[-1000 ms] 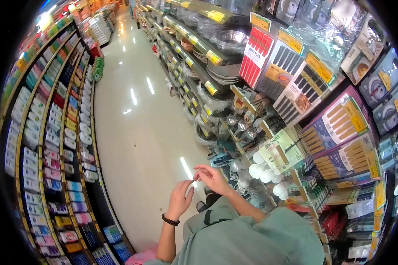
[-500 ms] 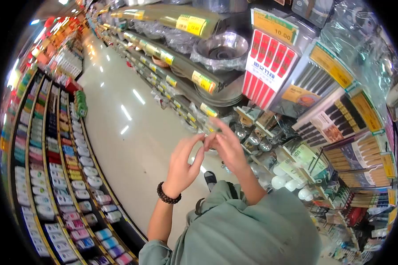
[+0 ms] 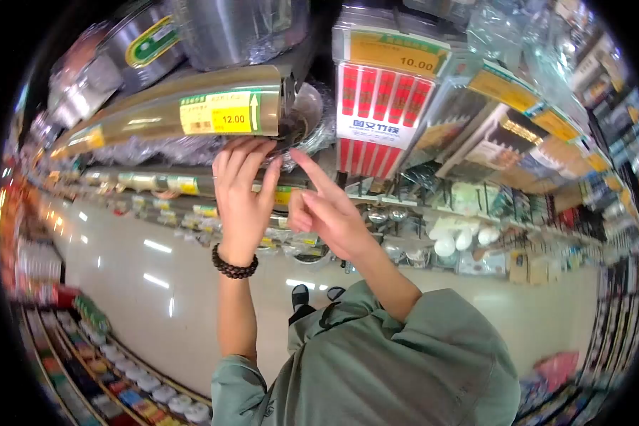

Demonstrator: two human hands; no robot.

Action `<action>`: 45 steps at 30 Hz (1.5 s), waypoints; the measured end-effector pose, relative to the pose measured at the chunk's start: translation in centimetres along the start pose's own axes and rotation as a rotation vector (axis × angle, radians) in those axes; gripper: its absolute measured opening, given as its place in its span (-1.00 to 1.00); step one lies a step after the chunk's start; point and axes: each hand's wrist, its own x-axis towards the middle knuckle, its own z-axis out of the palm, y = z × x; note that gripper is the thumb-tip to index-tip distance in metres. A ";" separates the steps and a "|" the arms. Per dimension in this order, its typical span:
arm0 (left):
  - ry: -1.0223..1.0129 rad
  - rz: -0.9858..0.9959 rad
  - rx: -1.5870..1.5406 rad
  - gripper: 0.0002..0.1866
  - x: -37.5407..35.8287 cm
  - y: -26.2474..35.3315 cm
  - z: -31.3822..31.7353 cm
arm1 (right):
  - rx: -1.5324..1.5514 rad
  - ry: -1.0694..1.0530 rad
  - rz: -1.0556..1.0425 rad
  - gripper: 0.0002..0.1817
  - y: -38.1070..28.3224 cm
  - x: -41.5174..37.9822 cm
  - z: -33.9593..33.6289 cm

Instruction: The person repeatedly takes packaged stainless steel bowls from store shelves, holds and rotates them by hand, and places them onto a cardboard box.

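My left hand (image 3: 245,195), with a dark bead bracelet (image 3: 233,263) at the wrist, reaches up to the shelf front, its fingers stretched out and thumb apart. Its fingertips overlap the clear plastic wrap around the metal bowls (image 3: 307,106), just below a yellow price label (image 3: 220,113) reading 12.00. Close by on the right, my right hand (image 3: 330,216) points its index finger up toward the same wrapped bowls, the other fingers loosely bent. Nothing shows in either palm.
Red-and-white chopstick packs (image 3: 378,121) hang right of the hands under a 10.00 tag. Large metal pots (image 3: 238,28) stand on the upper shelf. White ladles (image 3: 456,240) hang lower right. A glossy floor (image 3: 156,248) and another goods shelf (image 3: 113,362) lie behind on the left.
The view has turned to face the shelf more squarely and come closer. My hands, earlier with fingertips together over the aisle, are now apart and raised at the wrapped bowls.
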 end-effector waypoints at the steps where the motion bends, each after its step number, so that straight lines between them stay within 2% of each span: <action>1: -0.037 0.035 -0.048 -0.75 0.3 -1.0 -0.1 | -0.013 0.025 -0.007 -0.28 0.3 0.1 0.5; 3: -0.115 0.103 -0.137 -0.74 0.7 -2.5 -0.5 | -0.037 0.102 -0.045 -0.31 0.8 0.1 1.6; 7: -0.132 0.162 -0.151 -0.71 1.2 -3.3 -0.7 | -0.080 0.246 -0.108 -0.33 2.4 0.3 3.6; 13: 0.052 0.329 -0.119 -0.72 1.6 -4.8 1.3 | -0.194 0.444 -0.191 -0.31 4.2 1.0 5.6; 14: 0.097 0.356 -0.112 -0.73 1.7 -5.1 1.5 | -0.236 0.448 -0.187 -0.33 4.3 1.2 5.6; 17: 0.043 0.314 -0.228 -0.79 2.4 -6.2 1.6 | -0.264 0.434 -0.179 -0.35 4.2 2.7 6.1; 18: 0.083 0.366 -0.230 -0.82 2.7 -6.3 1.7 | -0.290 0.439 -0.186 -0.34 4.2 2.8 6.3; 24: 0.099 0.362 -0.286 -0.81 2.9 -6.8 1.2 | -0.169 0.516 -0.233 -0.52 4.5 3.8 7.2; 28: -0.025 0.230 -0.482 -0.85 3.1 -6.8 -0.1 | -0.110 0.496 -0.264 -0.62 4.0 3.8 6.2; 33: -0.215 0.074 -0.606 -0.81 3.5 -5.8 -1.1 | -0.211 0.589 -0.345 -0.67 3.9 3.9 5.6; 40: -0.372 0.096 -0.531 -0.80 4.7 -5.7 -2.1 | -0.214 0.665 -0.335 -0.69 3.8 4.4 4.4; 45: -0.262 0.355 -0.310 -0.80 4.9 -5.8 -1.9 | -0.289 0.751 -0.348 -0.76 3.2 5.2 4.0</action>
